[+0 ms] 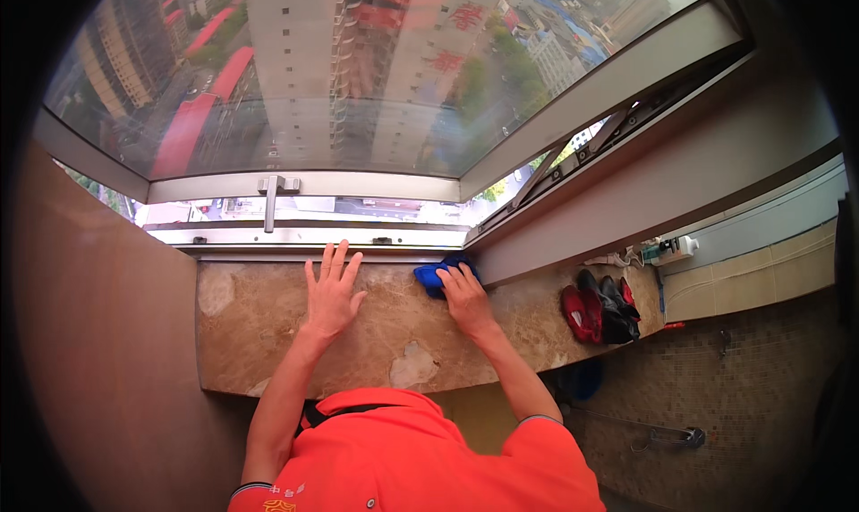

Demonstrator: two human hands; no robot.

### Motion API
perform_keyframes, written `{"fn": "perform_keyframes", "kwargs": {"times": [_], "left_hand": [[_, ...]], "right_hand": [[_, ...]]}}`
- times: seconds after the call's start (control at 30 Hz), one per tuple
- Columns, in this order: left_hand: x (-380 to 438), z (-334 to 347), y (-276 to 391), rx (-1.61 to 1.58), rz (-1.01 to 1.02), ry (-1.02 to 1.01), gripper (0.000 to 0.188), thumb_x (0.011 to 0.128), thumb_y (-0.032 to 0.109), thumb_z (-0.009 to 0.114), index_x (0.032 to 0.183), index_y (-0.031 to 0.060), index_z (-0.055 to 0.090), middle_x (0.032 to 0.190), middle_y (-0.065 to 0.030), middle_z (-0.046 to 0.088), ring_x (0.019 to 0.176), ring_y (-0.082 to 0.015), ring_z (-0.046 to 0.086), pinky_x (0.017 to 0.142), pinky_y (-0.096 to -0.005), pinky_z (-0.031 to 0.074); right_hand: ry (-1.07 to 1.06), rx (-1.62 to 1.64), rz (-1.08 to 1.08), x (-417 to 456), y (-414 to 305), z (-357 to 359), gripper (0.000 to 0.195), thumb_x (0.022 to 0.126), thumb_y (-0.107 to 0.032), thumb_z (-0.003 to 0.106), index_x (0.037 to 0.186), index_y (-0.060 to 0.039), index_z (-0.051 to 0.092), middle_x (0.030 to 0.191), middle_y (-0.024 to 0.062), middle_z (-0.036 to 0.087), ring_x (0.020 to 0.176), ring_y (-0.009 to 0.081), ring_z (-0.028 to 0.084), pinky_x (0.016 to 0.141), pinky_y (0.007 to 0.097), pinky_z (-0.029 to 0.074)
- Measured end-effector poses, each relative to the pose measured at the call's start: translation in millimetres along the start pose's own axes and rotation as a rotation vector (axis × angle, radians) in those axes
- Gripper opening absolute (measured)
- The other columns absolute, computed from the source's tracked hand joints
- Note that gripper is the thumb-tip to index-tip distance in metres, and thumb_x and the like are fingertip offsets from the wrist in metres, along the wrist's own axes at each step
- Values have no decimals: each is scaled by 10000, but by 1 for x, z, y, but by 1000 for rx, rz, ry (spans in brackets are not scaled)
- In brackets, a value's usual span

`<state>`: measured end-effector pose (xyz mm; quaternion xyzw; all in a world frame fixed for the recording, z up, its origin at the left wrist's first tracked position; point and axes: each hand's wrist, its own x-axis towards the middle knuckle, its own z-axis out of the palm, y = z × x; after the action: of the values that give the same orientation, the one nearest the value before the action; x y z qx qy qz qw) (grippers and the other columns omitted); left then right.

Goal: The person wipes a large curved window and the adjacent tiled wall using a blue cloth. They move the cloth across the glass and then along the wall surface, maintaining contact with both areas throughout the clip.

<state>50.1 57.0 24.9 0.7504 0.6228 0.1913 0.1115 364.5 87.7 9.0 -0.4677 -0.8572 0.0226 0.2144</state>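
My right hand (467, 300) grips a blue cloth (431, 279) at the far right corner of the brown marble windowsill (282, 331), close to the window post. The cloth is bunched, and part of it is hidden under my fingers. To the left, my left hand (333, 294) is spread with nothing in it, palm down over the sill's back edge, fingertips near the lower window frame (322, 235). Beyond both hands, a hinged window sash (376, 185) is tilted outward, leaving a gap along its bottom. Its metal handle (270, 203) points down toward the sill.
Several red and black shoes (600, 311) stand on the sill at the right. A white bottle (684, 246) and small items lie behind them. A metal window stay (543, 173) spans the right gap. High-rise buildings (295, 76) show far below outside.
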Motion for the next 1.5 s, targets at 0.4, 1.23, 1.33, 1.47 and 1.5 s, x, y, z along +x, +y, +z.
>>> {"fn": "perform_keyframes", "kwargs": {"times": [0.4,1.23,1.33,1.47,1.5], "left_hand": [[-23,15,-20,-40,33,-125,778,901,406,766,1551,111,457,1685,-56,344,1575,-309,262,1191,-736,194],[-115,-44,-121,21,-703,156,938,815,453,846,1570,74,440,1707,-130,305,1588,-387,211,1192,-746,160],[-114,-49,-123,17,-726,108,956,806,474,844,1572,69,439,1707,-117,314,1591,-371,214,1191,-743,173],[-113,-66,-123,-4,-709,36,911,800,457,854,1529,59,479,1699,-120,329,1585,-367,234,1182,-736,203],[-114,-66,-123,-2,-708,26,904,796,461,857,1514,53,488,1694,-121,337,1583,-366,240,1179,-734,210]], "right_hand": [[325,402,325,26,-35,15,304,951,22,654,1250,-25,682,1212,187,697,1145,406,655,1049,498,490],[4,455,-316,129,-213,126,486,859,-84,744,1332,-63,635,1333,135,633,1259,397,563,1051,478,465],[-59,496,-361,143,-229,138,478,886,-75,726,1353,-71,625,1345,137,631,1277,406,556,1067,476,465],[-89,518,-402,163,-257,161,440,914,-83,703,1346,-61,623,1360,135,629,1298,409,548,1089,464,459],[-94,524,-405,169,-265,165,431,918,-86,700,1342,-58,624,1363,135,628,1300,409,547,1092,463,457]]}}
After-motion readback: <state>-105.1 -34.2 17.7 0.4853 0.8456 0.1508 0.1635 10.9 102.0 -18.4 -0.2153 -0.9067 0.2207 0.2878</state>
